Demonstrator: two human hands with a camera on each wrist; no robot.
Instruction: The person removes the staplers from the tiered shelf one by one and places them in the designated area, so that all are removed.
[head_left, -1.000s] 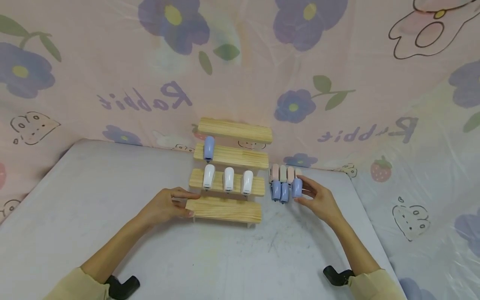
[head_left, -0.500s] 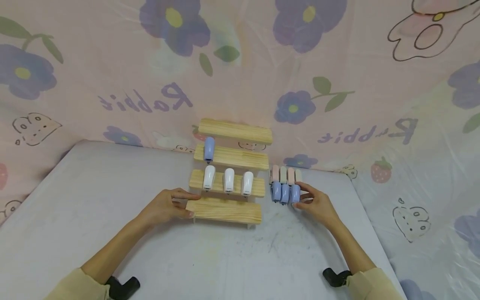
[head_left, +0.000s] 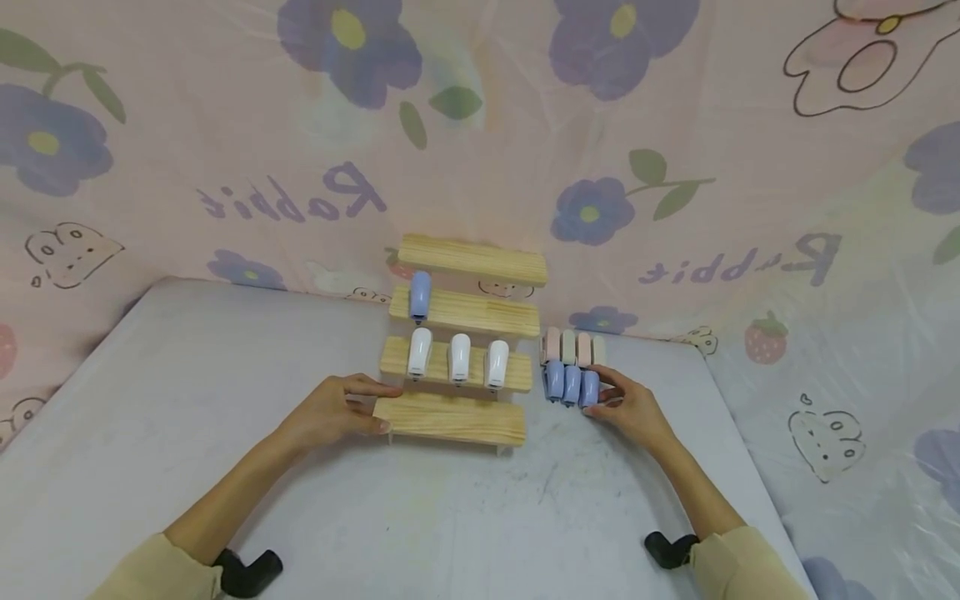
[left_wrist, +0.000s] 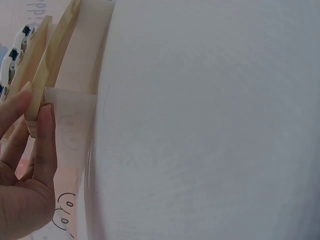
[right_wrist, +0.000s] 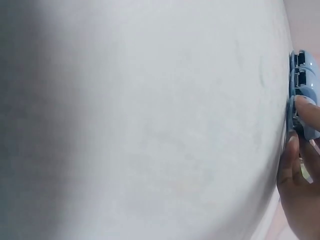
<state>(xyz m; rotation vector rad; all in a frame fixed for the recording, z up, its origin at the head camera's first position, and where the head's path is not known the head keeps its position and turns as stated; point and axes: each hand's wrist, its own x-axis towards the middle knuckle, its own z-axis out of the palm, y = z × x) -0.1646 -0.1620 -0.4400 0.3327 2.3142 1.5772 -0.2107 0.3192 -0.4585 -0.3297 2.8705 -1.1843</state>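
Observation:
My left hand (head_left: pixel 327 414) grips the left end of the lowest wooden step (head_left: pixel 453 419) of a tiered display rack, thumb and fingers around its edge in the left wrist view. At the right, my right hand (head_left: pixel 632 410) pinches a blue stapler (head_left: pixel 589 388), the rightmost of a short row on the table. Two more blue staplers (head_left: pixel 562 382) stand close beside it to the left. In the right wrist view the thumb lies on the held stapler's front end. Three white staplers (head_left: pixel 460 358) sit on the second step. A single blue stapler (head_left: pixel 420 295) sits at the left of the third step.
Behind the blue row stand several pink and pale green staplers (head_left: pixel 568 347). The top step (head_left: pixel 472 259) is near the patterned cloth backdrop (head_left: pixel 480 167). The white table (head_left: pixel 300 517) ends at the right in a slanting edge.
My right hand has moved slightly down and left, bringing its blue stapler to the end of the blue row. The left hand has stayed on the rack.

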